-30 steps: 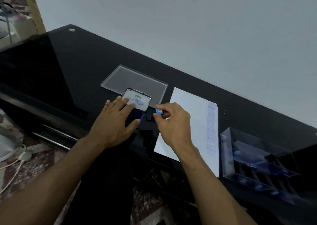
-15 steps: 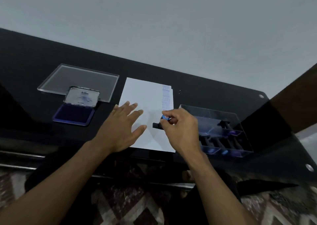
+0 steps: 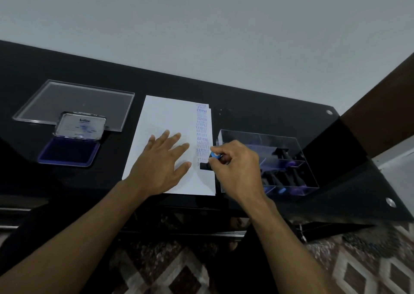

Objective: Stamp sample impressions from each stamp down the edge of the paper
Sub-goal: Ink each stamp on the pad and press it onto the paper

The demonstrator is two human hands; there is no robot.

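Note:
A white sheet of paper (image 3: 165,116) lies on the black desk, with a column of blue stamped words running down its right edge. My left hand (image 3: 162,166) rests flat on the paper, fingers spread. My right hand (image 3: 235,166) grips a black stamp with a blue knob (image 3: 207,162), its base down on the paper's right edge just below the lowest impression. An open ink pad (image 3: 69,150) with a dark blue surface and raised lid sits to the left.
A clear plastic box (image 3: 309,177) holding several more stamps stands right of the paper, close to my right hand. A clear lid (image 3: 74,100) lies flat behind the ink pad. The black glass desk (image 3: 257,114) meets a grey wall at its back edge.
My right hand carried the stamp from the ink pad over to the paper's right edge and set it down. My left hand left the ink pad and now rests on the paper.

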